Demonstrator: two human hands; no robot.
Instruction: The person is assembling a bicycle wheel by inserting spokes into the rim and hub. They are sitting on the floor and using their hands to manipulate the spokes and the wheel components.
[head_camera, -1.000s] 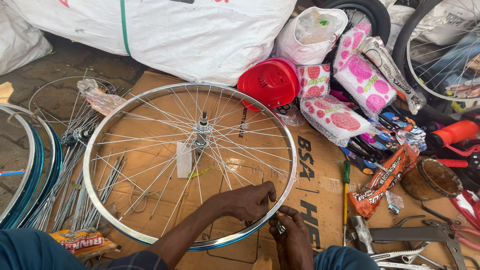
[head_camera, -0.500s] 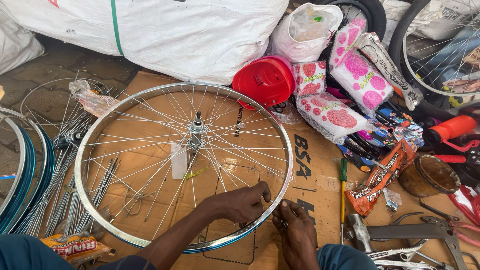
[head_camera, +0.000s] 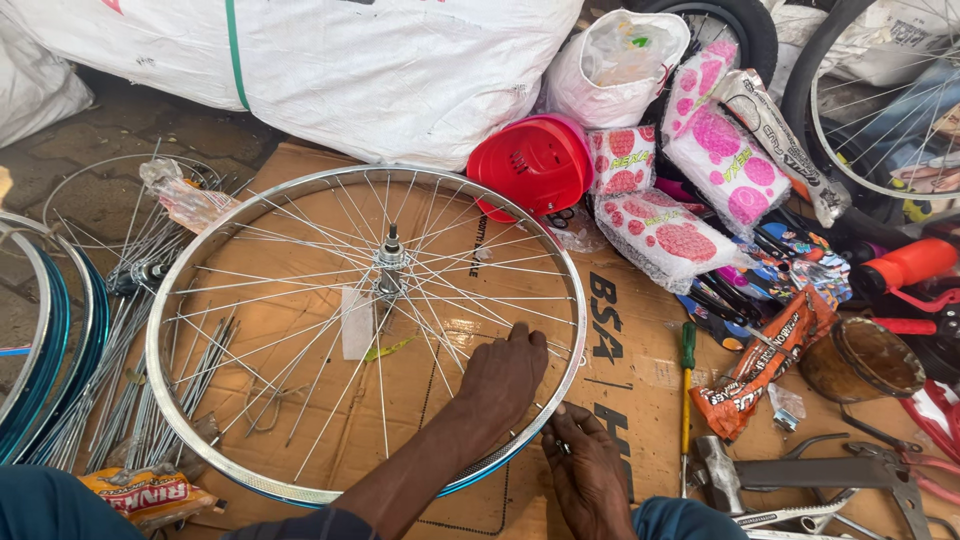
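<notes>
We rest our left hand (head_camera: 505, 375), fingers spread, on the spokes of the silver spoked bicycle wheel (head_camera: 365, 330) lying flat on cardboard (head_camera: 620, 340). Our right hand (head_camera: 585, 470) pinches at the rim; what it holds we cannot tell. A green-handled screwdriver (head_camera: 687, 400) and red plastic bowl (head_camera: 530, 165) lie nearby.

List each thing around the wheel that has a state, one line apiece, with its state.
Bicycle wheel: flat on cardboard, hub axle up.
Left hand: resting on the spokes inside the rim.
Right hand: at the rim's outer edge, fingers pinched.
Red lid: tilted against bags.
Screwdriver: lying flat.
Brown pot: open.
</notes>
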